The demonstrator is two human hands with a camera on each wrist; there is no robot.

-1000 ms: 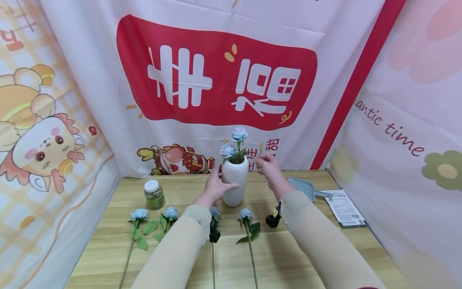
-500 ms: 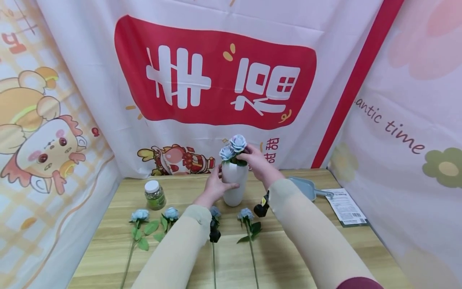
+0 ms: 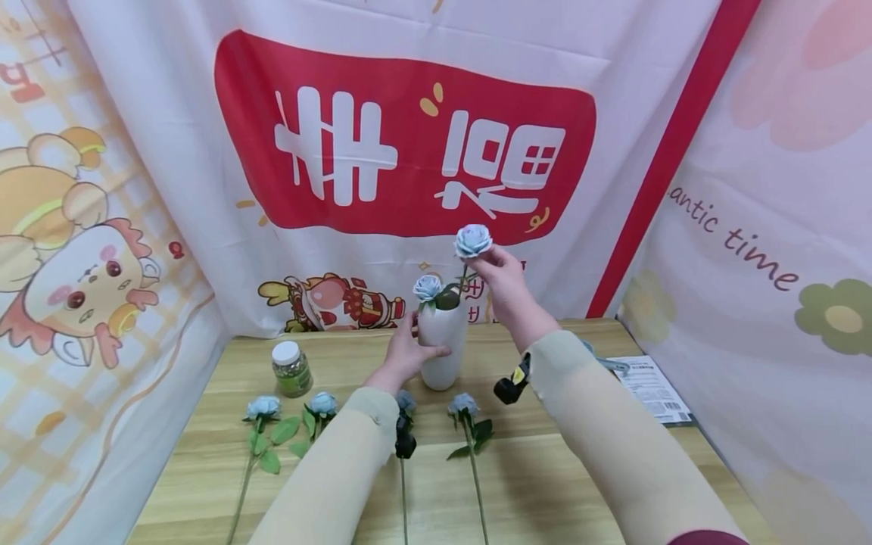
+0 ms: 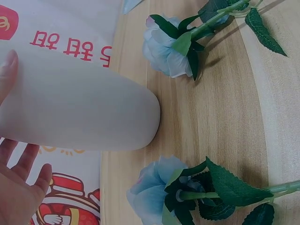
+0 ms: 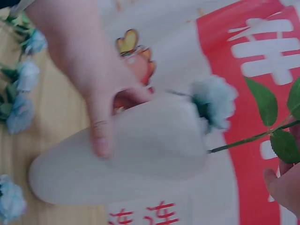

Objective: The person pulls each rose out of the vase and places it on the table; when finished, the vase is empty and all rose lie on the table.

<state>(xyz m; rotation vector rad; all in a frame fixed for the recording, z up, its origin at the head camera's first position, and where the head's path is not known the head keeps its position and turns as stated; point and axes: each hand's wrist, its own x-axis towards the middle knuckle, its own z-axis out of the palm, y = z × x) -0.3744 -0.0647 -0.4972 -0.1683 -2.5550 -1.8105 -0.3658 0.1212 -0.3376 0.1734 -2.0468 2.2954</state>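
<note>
A white vase (image 3: 441, 352) stands upright on the table, and my left hand (image 3: 403, 354) grips its side with the thumb across the front. One pale blue rose (image 3: 428, 288) leans in the vase mouth at the left. Above the mouth, my right hand (image 3: 507, 284) pinches a second blue rose (image 3: 473, 241) just under its bloom. The lower end of that rose's stem (image 5: 234, 144) runs into the vase in the right wrist view; its tip is hidden inside. The left wrist view shows the vase's base (image 4: 136, 115) on the wood.
Several more blue roses lie on the wooden table (image 3: 545, 484) in front of the vase, among them one rose (image 3: 465, 405) near the middle. A lidded jar (image 3: 292, 369) stands left. A printed packet (image 3: 650, 390) lies right, beside a partly hidden grey-blue handle (image 3: 615, 365).
My right hand has come in from the right, taken hold of the taller rose and drawn it up and to the right. The left hand stays on the vase.
</note>
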